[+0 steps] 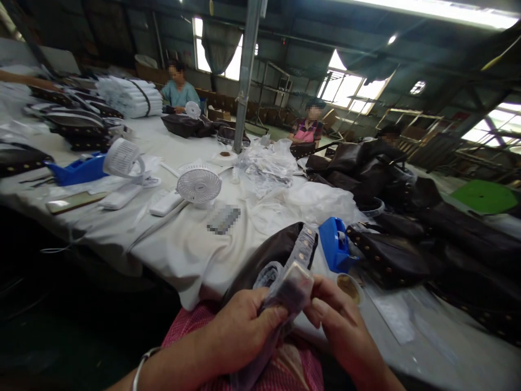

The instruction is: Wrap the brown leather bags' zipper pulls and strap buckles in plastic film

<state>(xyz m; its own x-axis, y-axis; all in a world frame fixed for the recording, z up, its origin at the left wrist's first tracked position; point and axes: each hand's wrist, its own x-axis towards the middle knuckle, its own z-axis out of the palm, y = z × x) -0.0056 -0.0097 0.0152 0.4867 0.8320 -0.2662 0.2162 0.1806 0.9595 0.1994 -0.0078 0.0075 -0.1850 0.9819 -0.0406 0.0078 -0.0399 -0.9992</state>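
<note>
My left hand (248, 326) is closed around a plastic-wrapped bag strap (291, 290), with the thumb lying along it. The fingers of my right hand (344, 323) are curled and pinch the strap's right edge near its folded end. Clear plastic covers the strap, and gold studs show through its upper stretch. The dark brown leather bag (264, 250) lies at the table edge just behind my hands. Part of the bag is hidden by the wrapped strap and my hands. A blue tape dispenser (336, 247) stands right of the bag.
Dark studded bags (391, 255) are heaped on the right. Crumpled plastic bags (301, 198) lie mid-table beside a metal post (246, 81). Small white fans (198, 184), a phone-sized blurred item (223, 219) and another blue tape dispenser (77, 169) sit left. Co-workers (181, 92) are across the table.
</note>
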